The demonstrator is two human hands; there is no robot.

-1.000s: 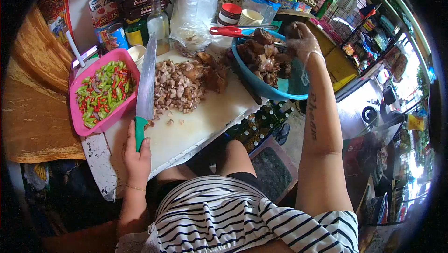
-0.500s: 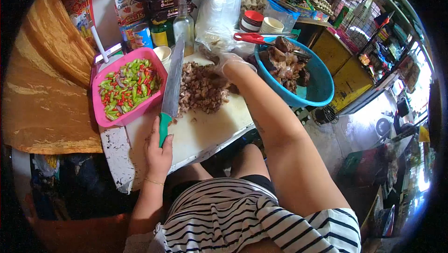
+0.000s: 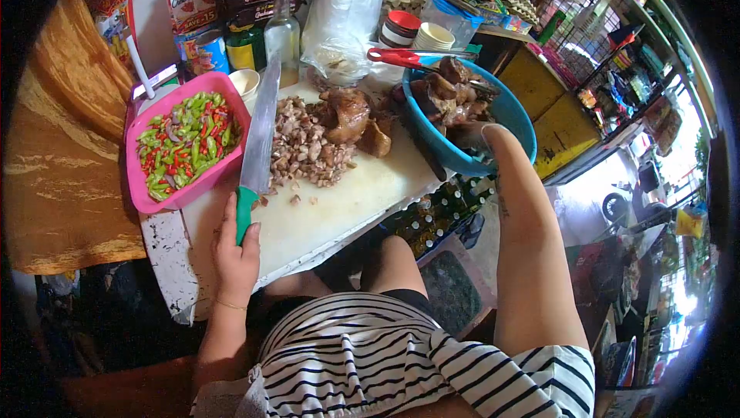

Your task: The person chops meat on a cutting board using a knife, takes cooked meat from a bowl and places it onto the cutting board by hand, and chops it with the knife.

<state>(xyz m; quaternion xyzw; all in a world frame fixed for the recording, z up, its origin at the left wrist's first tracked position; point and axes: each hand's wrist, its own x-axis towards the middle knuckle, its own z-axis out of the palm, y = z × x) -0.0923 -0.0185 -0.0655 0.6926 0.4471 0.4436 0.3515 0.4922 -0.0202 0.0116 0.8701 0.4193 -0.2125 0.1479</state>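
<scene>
My left hand is wrapped around the green handle of a large kitchen knife, its blade pointing up and away over the left of the white cutting board. Beside the blade lies a heap of chopped meat. Larger brown pieces of cooked meat rest against the heap. My right hand, in a clear plastic glove, reaches into the blue basin; its fingers are hidden there. More dark meat fills the basin, and red-handled tongs lie across its rim.
A pink tub of cut green and red chilies stands left of the board. Behind are a glass bottle, plastic bags, stacked bowls and food packs. A second dark handle lies by the basin. Bottles stand below the table's right edge.
My right hand has moved from the board to the right, into the basin. Larger meat pieces now show beside the chopped heap. The left hand still holds the knife; the view has shifted.
</scene>
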